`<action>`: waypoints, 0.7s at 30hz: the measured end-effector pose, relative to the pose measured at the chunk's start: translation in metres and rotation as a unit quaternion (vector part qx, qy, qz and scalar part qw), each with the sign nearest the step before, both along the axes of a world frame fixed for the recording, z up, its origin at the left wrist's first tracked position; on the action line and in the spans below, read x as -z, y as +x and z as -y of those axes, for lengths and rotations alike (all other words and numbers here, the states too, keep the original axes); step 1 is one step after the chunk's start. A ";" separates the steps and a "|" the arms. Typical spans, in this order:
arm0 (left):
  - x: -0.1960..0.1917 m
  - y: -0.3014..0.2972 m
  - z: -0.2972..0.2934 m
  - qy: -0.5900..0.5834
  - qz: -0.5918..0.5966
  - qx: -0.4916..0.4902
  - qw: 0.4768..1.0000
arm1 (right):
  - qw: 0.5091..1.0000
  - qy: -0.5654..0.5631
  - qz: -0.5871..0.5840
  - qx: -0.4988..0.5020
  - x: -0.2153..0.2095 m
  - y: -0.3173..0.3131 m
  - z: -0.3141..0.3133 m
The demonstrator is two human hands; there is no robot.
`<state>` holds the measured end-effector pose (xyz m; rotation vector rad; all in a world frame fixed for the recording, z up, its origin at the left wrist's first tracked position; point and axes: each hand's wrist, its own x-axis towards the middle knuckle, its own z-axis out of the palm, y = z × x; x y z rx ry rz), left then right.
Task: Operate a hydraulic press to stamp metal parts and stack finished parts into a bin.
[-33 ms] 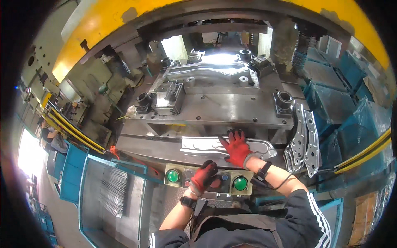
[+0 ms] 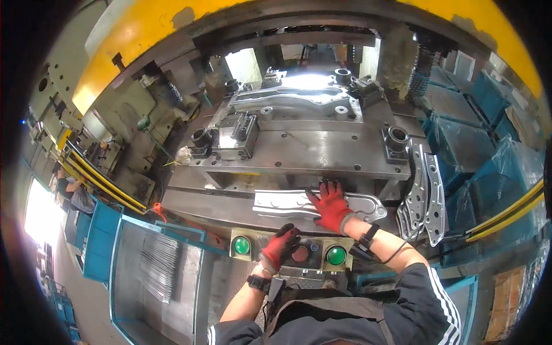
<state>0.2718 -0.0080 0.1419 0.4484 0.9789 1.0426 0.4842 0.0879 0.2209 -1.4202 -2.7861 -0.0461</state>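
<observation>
Press bay: a large yellow-painted machine frame (image 2: pixel 138 34) arched over a grey steel die (image 2: pixel 313 152), on whose rear part sat a shiny silver contoured metal panel (image 2: pixel 322 96).
Front ledge: a flat grey steel ledge (image 2: pixel 201 202) ran along the near side of the die and bore a long silver pressed-metal strip (image 2: pixel 282 201), laid crosswise.
Right hand: the right hand (image 2: pixel 332 211), in a red glove with dark fingertips, rested on the strip with fingers spread wide, palm down.
Strip and fingers: the strip lay beneath the right hand, its squared end extending left of the fingers and its rounded end to their right; the fingertips reached its far edge.
Left hand: the left hand (image 2: pixel 279 248), gloved likewise, stood over the control panel (image 2: pixel 313 270), nearer the body than the strip and apart from it; its fingers were partly curled, and whether they touched the panel could not be told.
Buttons: a round green button (image 2: pixel 242 245) lay left of this hand; a round red button (image 2: pixel 300 253) lay just right of it.
Right edge: two curved, perforated silver metal brackets (image 2: pixel 434 201) lay side by side beyond the strip's rounded end.
Lower left: a blue-rimmed metal bin (image 2: pixel 129 293) held a row of thin silver parts (image 2: pixel 160 267).
</observation>
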 end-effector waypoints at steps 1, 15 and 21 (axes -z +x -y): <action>-0.001 -0.015 0.003 0.025 -0.031 -0.009 0.999 | 1.000 -0.002 -0.010 -0.001 0.002 0.003 -0.002; 0.161 -0.374 0.047 -0.067 -0.439 0.225 0.867 | 0.679 -0.147 -0.472 0.543 0.189 0.076 0.198; 0.115 -0.353 -0.015 0.030 -0.445 0.437 0.781 | 0.673 -0.112 -0.505 0.528 0.235 0.035 0.192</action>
